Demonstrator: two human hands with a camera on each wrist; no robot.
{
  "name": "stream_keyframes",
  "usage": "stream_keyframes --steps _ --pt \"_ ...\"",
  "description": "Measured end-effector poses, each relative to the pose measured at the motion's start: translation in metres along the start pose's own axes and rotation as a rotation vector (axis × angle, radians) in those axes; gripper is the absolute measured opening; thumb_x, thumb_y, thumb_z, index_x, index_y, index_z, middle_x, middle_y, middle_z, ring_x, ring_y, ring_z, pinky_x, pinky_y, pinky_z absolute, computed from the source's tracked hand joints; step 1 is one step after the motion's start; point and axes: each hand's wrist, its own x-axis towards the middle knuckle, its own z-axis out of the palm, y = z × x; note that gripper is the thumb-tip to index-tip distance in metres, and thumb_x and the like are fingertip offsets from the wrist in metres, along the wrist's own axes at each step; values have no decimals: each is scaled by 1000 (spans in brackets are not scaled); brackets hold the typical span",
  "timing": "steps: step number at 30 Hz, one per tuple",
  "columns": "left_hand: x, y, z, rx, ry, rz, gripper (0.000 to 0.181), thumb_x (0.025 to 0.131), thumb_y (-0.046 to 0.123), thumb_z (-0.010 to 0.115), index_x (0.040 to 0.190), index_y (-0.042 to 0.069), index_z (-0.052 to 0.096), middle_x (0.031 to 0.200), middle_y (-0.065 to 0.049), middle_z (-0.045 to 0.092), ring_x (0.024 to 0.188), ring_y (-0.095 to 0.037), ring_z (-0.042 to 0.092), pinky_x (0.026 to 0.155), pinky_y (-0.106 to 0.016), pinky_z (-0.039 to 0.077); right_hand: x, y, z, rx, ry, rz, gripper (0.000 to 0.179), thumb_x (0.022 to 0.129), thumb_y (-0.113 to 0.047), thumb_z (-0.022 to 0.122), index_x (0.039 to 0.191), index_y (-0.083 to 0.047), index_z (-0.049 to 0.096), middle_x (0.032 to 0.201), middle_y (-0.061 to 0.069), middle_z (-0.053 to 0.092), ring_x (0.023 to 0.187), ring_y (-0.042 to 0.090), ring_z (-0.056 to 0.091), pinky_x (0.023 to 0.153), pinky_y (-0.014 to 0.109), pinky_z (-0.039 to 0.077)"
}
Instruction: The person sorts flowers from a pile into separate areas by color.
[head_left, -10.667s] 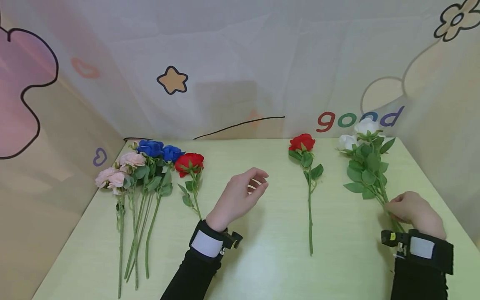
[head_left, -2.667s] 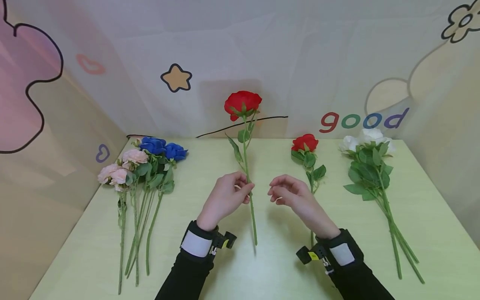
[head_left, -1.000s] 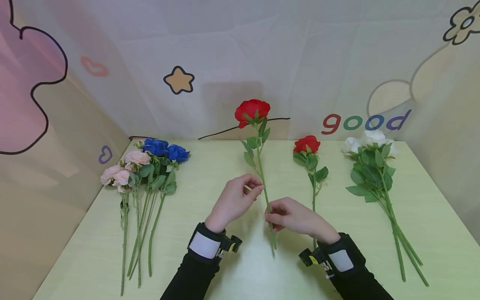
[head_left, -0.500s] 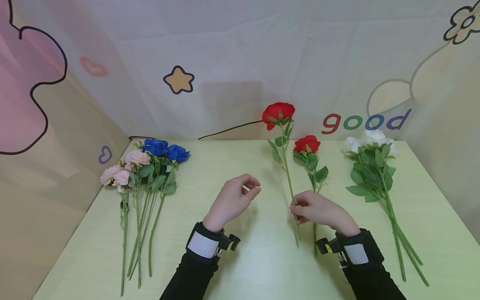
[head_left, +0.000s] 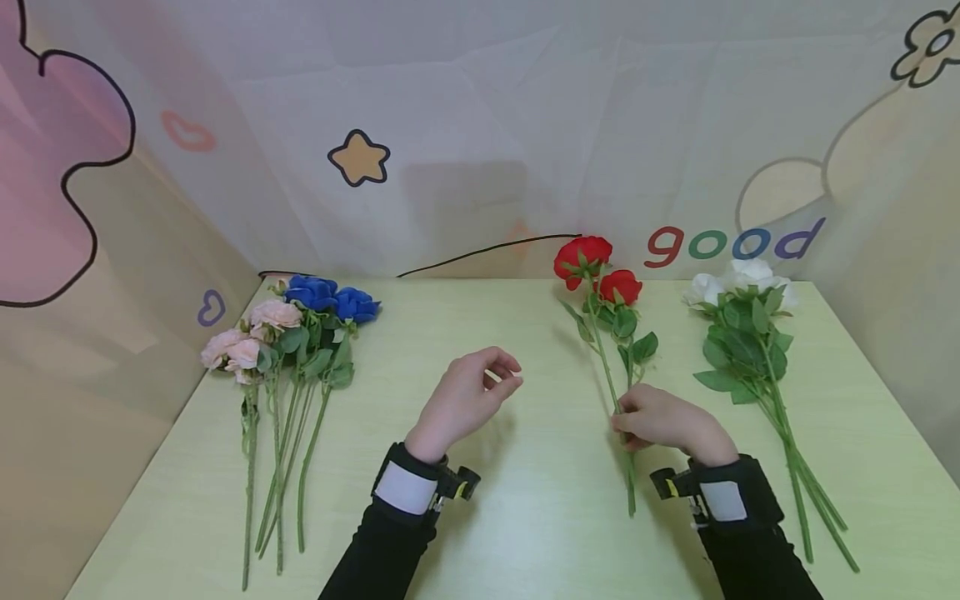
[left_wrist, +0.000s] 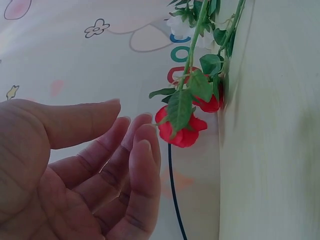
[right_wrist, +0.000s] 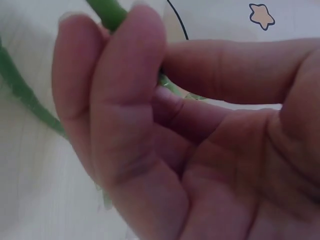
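Note:
My right hand (head_left: 667,421) pinches the green stem of a red rose (head_left: 582,260) between thumb and fingers. The bloom leans to the upper left, close over the table's back edge. Just to its right lies a second red rose (head_left: 621,287), its stem partly hidden behind my right hand. In the right wrist view the pinched stem (right_wrist: 107,12) comes out above my fingertips. My left hand (head_left: 468,400) hovers over the middle of the table, fingers loosely bent and holding nothing. The left wrist view shows its thumb and fingers apart, with the held red rose (left_wrist: 182,127) beyond them.
At the left lie pink roses (head_left: 273,315) and blue roses (head_left: 311,293), stems toward me. A bunch of white roses (head_left: 750,275) lies on the right with crossed stems. A printed cloth backdrop (head_left: 465,100) stands behind the pale table (head_left: 525,533).
The white roses were set down at the right. My left hand lifted the left red rose and passed it to my right hand, which carried it right and lowered it beside the other red rose.

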Motion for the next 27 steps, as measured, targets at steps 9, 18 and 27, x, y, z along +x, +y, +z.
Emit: stream_keyframes --steps 9,18,27 --pt "0 -1 -1 -11 -12 -1 19 90 20 65 104 7 65 90 2 63 77 -15 58 70 -30 49 -1 3 0 -30 1 136 18 92 -8 50 83 5 57 72 9 57 61 17 59 64 34 52" --pt "0 -1 -1 -8 -13 -3 18 90 20 65 103 7 65 90 1 64 76 -15 58 70 -30 49 3 11 7 -64 5 234 16 87 -6 50 77 4 56 62 9 55 50 16 60 57 31 54" --pt "-1 -1 -3 -8 -14 -6 20 90 21 65 104 7 65 90 2 63 77 -15 58 69 -30 49 4 11 7 -104 17 277 19 90 -14 57 82 2 52 61 9 55 49 17 59 55 31 53"
